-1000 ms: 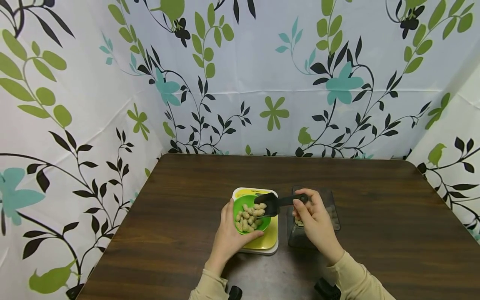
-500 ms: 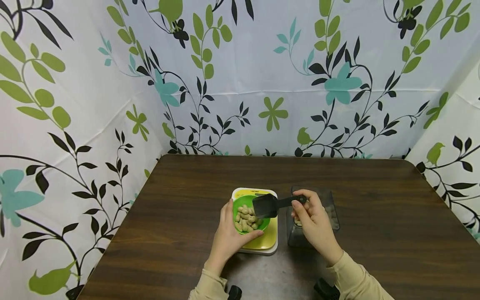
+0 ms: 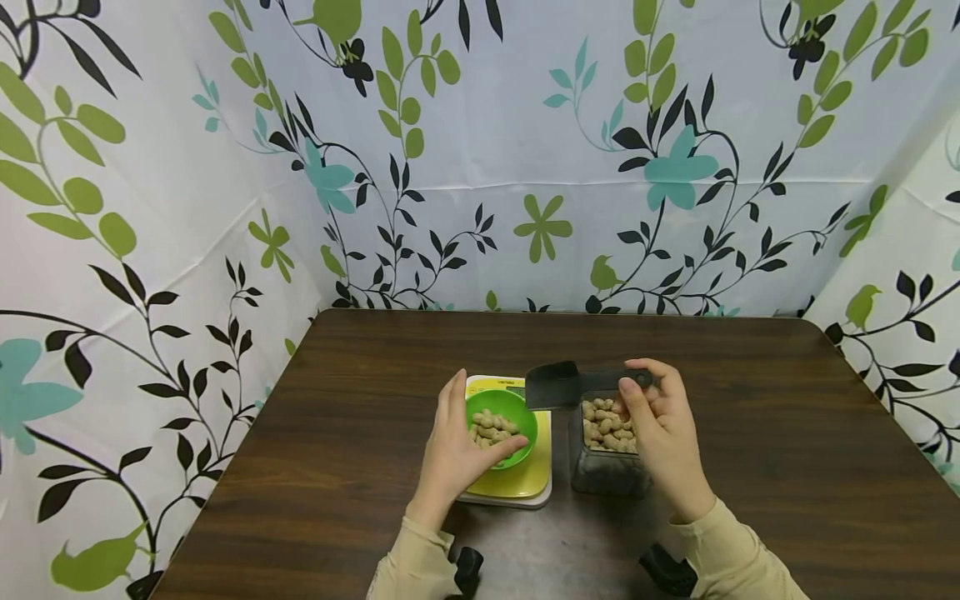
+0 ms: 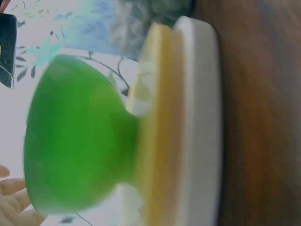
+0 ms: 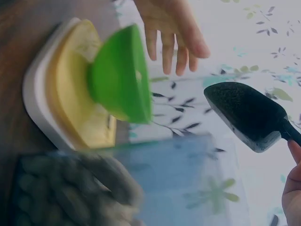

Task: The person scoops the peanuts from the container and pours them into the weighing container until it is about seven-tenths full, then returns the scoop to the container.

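Observation:
A green bowl (image 3: pixel 519 403) with peanuts (image 3: pixel 491 428) in it stands on a yellow and white scale (image 3: pixel 517 487). Beside its left rim, my left hand (image 3: pixel 456 446) is held with extended fingers and thumb; the right wrist view shows these fingers (image 5: pixel 168 49) apart from the bowl. My right hand (image 3: pixel 666 433) pinches the handle of a black scoop (image 3: pixel 553 387), raised between the bowl and a clear container (image 3: pixel 607 477) of peanuts. In the right wrist view, no peanuts show in the scoop's hollow (image 5: pixel 244 110).
Right of the scale, the container's peanuts (image 3: pixel 606 427) lie partly behind my right hand. All of this stands on a dark wooden table (image 3: pixel 375 375). A white curtain (image 3: pixel 480 150) with a leaf pattern hangs behind the table and along its sides.
The scoop tipped peanuts into the bowl, then moved right and up with my right hand. My left hand let go of the bowl and rose a little beside it.

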The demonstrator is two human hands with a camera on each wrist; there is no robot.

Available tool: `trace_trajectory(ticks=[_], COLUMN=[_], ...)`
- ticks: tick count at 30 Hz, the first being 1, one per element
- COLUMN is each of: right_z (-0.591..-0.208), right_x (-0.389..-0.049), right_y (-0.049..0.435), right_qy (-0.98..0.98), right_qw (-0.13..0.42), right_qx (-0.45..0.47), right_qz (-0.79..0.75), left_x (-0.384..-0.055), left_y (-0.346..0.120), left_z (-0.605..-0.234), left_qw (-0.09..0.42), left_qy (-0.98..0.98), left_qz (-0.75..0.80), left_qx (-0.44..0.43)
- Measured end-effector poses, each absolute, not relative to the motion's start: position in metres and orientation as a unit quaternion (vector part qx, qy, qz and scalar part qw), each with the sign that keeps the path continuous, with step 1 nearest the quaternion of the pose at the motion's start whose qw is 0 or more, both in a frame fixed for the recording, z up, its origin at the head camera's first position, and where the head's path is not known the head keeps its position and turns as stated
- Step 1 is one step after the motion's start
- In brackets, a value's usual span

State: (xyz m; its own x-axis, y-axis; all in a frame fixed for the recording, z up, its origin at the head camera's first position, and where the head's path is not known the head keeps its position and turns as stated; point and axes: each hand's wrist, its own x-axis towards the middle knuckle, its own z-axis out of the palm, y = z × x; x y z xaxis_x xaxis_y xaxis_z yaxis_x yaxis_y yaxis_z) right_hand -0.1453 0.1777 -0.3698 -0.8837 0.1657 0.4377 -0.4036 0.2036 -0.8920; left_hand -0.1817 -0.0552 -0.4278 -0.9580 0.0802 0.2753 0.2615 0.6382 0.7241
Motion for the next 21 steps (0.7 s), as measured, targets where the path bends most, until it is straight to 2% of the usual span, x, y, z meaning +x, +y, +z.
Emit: trace_trajectory(ticks=[11,21], right_z=[-0.348,-0.355], right_x=[-0.141,-0.135], right_y=[0.215,0.239], right_qy=[-0.728,-0.764], right_qw=[0.291,0.295], right_qx=[0.026,-0.037], right_qz=[0.620,0.572], left_x=[-0.181,-0.174], left_y=[-0.012,0.028], left_z=[-0.399,-0.396], left_qw=[0.074,0.024], left_qy=[-0.882,-0.872], left_qz=[-0.433,-0.438], left_qx=[-0.172,-0.215])
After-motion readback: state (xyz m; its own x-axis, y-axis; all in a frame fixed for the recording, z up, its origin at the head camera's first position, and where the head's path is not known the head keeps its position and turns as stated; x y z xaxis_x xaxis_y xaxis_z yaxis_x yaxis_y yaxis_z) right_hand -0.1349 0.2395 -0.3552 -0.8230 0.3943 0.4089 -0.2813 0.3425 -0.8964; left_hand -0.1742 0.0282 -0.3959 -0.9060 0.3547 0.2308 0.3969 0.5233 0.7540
